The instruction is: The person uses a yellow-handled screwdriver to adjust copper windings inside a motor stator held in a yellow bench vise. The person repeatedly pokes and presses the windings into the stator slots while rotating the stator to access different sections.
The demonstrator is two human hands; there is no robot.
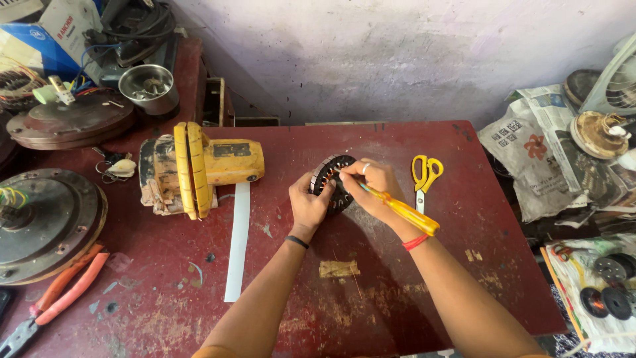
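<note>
Stator ring (329,179) stands gripped in left hand (309,205); right hand (375,189) beside it holds yellow-handled screwdriver (404,212).

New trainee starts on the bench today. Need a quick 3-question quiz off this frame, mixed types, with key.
1. Multiple choice: what does the right hand hold? A) scissors B) yellow-handled screwdriver C) pliers
2. True or false: the left hand grips the round stator core that stands on edge on the red table.
3. Fill in: the yellow-handled scissors lie to the ____ of the right hand, apart from it.

Key
1. B: the yellow-handled screwdriver has its tip at the core.
2. True.
3. Right. The red-handled pliers lie at the far left of the table, and the white strip lies beside the yellow power tool.
</note>
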